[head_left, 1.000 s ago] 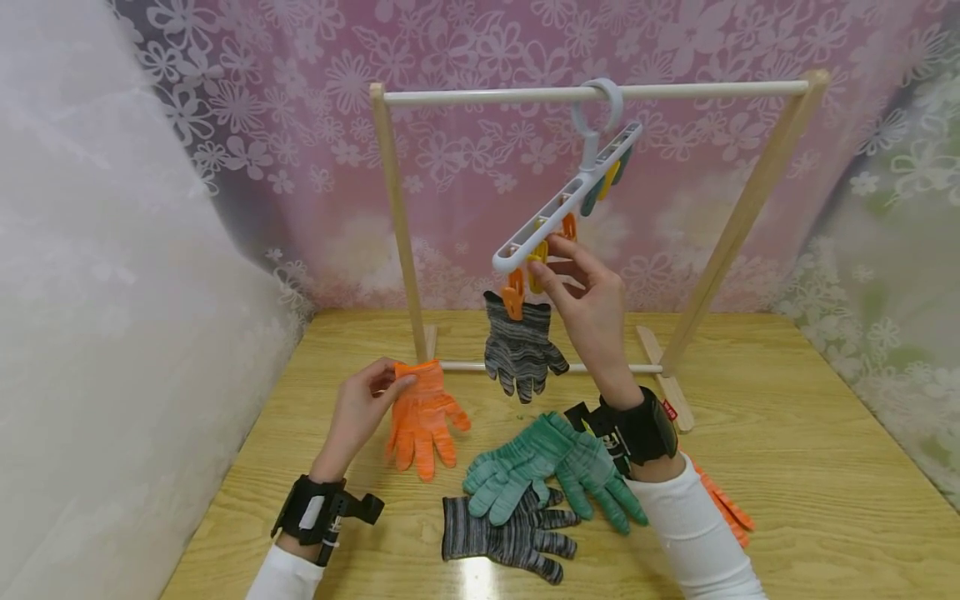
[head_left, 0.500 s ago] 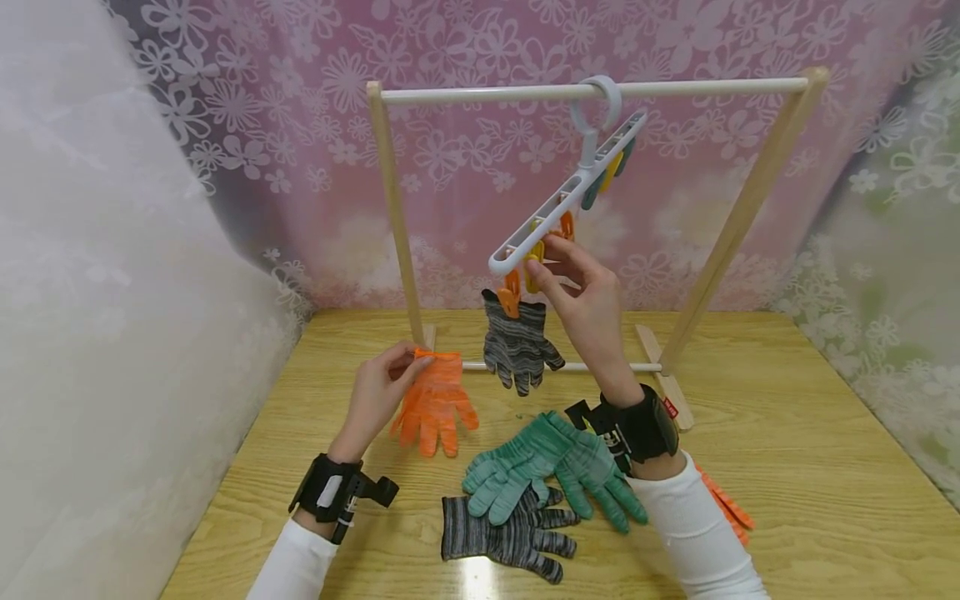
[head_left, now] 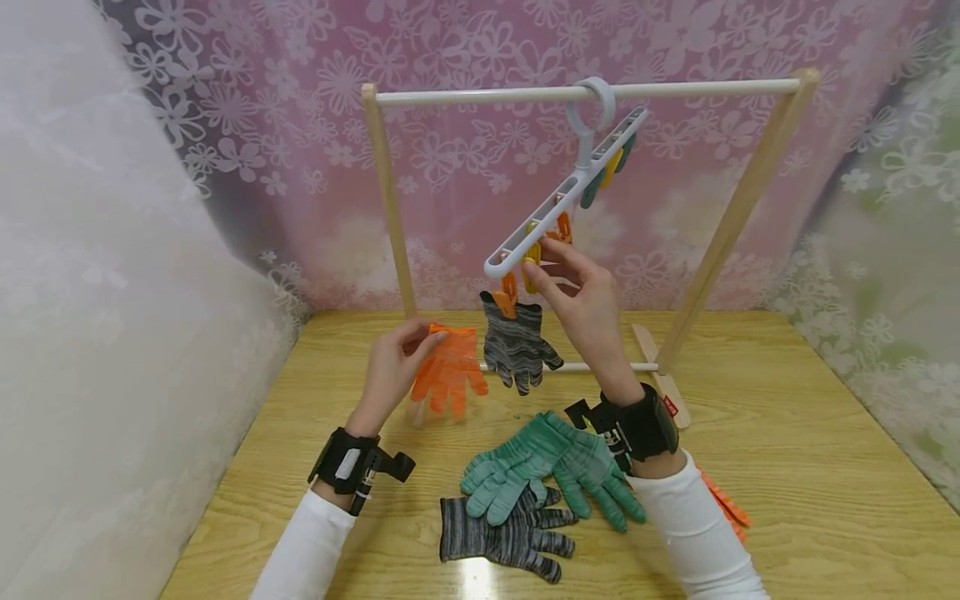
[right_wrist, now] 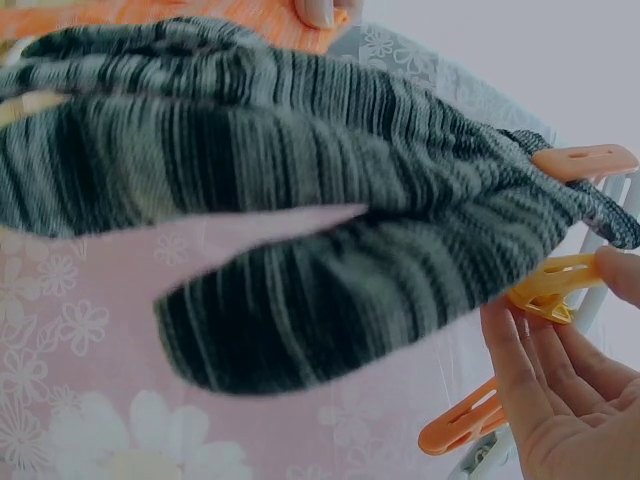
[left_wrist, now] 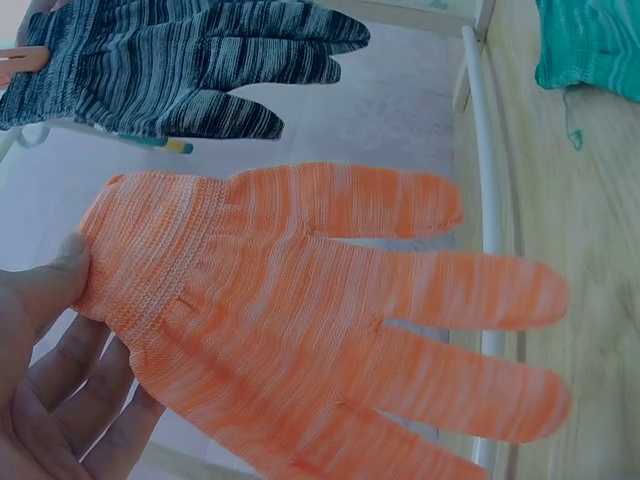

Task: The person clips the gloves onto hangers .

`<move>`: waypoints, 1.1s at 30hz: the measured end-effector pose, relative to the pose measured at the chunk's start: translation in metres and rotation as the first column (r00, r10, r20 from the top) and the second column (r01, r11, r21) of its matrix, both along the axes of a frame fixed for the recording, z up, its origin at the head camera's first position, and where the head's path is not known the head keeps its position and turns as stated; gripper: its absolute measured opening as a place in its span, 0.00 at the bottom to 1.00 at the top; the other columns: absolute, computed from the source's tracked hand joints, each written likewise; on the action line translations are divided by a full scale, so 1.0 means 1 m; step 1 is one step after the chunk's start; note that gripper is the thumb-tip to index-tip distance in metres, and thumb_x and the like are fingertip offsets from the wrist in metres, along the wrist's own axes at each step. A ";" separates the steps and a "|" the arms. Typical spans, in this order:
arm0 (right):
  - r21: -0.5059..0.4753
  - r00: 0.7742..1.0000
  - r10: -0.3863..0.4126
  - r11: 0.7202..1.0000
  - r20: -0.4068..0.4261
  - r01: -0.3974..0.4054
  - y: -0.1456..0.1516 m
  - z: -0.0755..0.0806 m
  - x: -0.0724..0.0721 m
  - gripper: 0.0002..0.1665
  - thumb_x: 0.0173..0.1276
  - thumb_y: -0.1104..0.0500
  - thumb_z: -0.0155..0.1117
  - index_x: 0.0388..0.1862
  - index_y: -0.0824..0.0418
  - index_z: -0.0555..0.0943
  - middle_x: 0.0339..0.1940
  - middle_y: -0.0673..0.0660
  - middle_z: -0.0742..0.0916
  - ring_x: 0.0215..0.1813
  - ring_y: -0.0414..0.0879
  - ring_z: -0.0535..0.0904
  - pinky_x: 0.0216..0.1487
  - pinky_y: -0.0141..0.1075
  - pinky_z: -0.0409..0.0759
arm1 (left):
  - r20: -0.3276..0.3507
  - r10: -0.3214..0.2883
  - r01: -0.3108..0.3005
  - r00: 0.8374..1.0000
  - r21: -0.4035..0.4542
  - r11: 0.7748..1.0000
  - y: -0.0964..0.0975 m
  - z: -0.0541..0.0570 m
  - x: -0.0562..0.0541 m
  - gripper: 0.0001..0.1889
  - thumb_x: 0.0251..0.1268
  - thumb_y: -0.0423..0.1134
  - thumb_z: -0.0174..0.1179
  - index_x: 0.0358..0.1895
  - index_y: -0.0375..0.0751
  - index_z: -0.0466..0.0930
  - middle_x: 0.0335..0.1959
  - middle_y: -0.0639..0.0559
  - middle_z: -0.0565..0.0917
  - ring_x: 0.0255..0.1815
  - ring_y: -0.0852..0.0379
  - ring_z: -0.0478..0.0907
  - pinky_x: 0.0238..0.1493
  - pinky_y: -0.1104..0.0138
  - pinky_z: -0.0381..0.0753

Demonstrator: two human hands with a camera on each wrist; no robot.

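My left hand (head_left: 388, 375) pinches the cuff of an orange knit glove (head_left: 452, 371), which hangs fingers-down in the air left of the hanger. In the left wrist view the thumb lies on the cuff of this glove (left_wrist: 280, 300). My right hand (head_left: 588, 312) pinches a yellow clothespin (head_left: 532, 257) near the close end of a pale hanger (head_left: 547, 208). In the right wrist view nothing sits in this yellow clothespin (right_wrist: 560, 280). Beside it, an orange clothespin (head_left: 506, 298) grips the cuff of a hanging grey-black striped glove (head_left: 517, 346).
The hanger hooks over the white bar (head_left: 480, 97) of a wooden-legged rack. On the table (head_left: 810, 400) lie green gloves (head_left: 517, 467), partly over another grey-black glove (head_left: 480, 533). An orange glove (head_left: 726, 504) shows beyond the right forearm. Further clothespins (head_left: 611, 171) line the hanger.
My left hand has lifted the orange glove up and to the right, closer to the hanger. My right hand stays on the yellow clothespin; the hanger's near end has shifted slightly left.
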State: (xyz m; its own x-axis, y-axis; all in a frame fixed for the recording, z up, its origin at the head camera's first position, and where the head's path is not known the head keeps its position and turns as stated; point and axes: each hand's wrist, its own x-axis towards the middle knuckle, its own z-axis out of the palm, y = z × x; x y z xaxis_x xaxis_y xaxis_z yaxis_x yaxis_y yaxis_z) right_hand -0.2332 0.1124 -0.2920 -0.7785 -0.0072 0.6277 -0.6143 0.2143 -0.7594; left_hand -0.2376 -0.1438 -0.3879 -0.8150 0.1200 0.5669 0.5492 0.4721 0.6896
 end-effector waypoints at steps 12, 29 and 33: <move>0.056 0.999 -0.027 0.998 0.018 0.026 0.002 0.003 0.000 0.25 0.70 0.61 0.70 0.66 0.62 0.81 0.52 0.62 0.88 0.49 0.44 0.86 0.48 0.32 0.86 | -0.020 -0.017 0.017 1.000 0.042 0.999 0.017 0.010 -0.017 0.10 0.72 0.42 0.64 0.47 0.41 0.89 0.37 0.46 0.89 0.37 0.52 0.85 0.39 0.60 0.85; -0.013 1.000 -0.026 1.000 -0.014 0.026 -0.001 0.000 0.000 0.25 0.70 0.61 0.70 0.65 0.61 0.81 0.54 0.62 0.88 0.50 0.47 0.87 0.51 0.33 0.86 | -0.026 -0.144 0.146 0.989 0.114 0.983 0.050 0.037 -0.041 0.12 0.73 0.31 0.61 0.54 0.30 0.85 0.46 0.36 0.88 0.43 0.44 0.86 0.46 0.56 0.86; -0.039 0.999 -0.024 0.999 -0.026 0.023 -0.001 -0.001 -0.001 0.24 0.69 0.62 0.71 0.64 0.60 0.82 0.54 0.62 0.88 0.49 0.43 0.87 0.51 0.32 0.86 | -0.002 -0.171 0.169 0.985 0.140 0.976 0.056 0.042 -0.044 0.12 0.74 0.28 0.58 0.55 0.30 0.85 0.49 0.35 0.87 0.46 0.42 0.86 0.49 0.56 0.86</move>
State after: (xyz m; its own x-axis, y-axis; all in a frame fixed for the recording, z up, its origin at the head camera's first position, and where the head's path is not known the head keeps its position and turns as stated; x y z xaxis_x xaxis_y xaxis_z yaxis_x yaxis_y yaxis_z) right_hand -0.2338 0.1111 -0.2926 -0.7611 0.0359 0.6477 -0.6296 0.1994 -0.7509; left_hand -0.2816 -0.0876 -0.3462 -0.7951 0.1779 0.5798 0.6060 0.2714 0.7477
